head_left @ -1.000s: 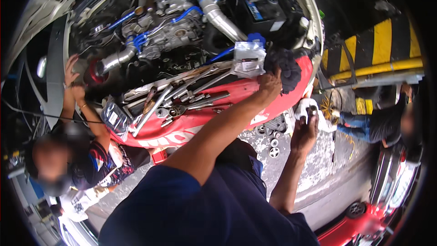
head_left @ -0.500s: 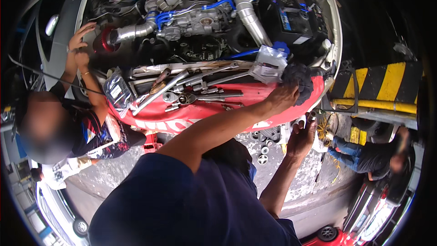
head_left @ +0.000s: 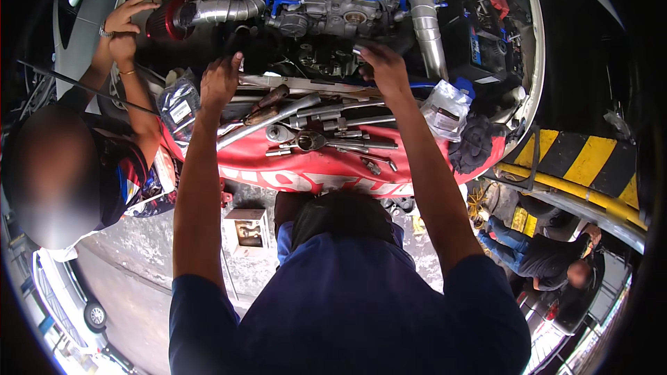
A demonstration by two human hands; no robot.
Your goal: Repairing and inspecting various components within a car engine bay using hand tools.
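Note:
My left hand (head_left: 219,85) is above the front edge of the engine bay, with its fingers closed. A pale bit shows at its fingertips, too small to name. My right hand (head_left: 386,73) reaches over the same edge further right and pinches a small silvery metal piece (head_left: 358,49). Beyond both hands lies the engine (head_left: 326,17) with blue hoses. Below them, a red cover (head_left: 313,179) bears a ratchet (head_left: 280,133), a long metal bar (head_left: 267,121) and several sockets and extensions. A crumpled black cloth (head_left: 474,144) lies at the right.
A co-worker's hands (head_left: 124,31) are by a red air filter (head_left: 167,19) at the left. Plastic packets (head_left: 445,110) lie on the front edge. A battery (head_left: 479,48) sits at the right. A striped yellow-black barrier (head_left: 583,160) stands beyond. Another person (head_left: 556,253) is at the far right.
My left hand has left the black cloth and moved left to the front edge. My right hand has risen from beside the cover to over the engine bay, still holding a small metal piece.

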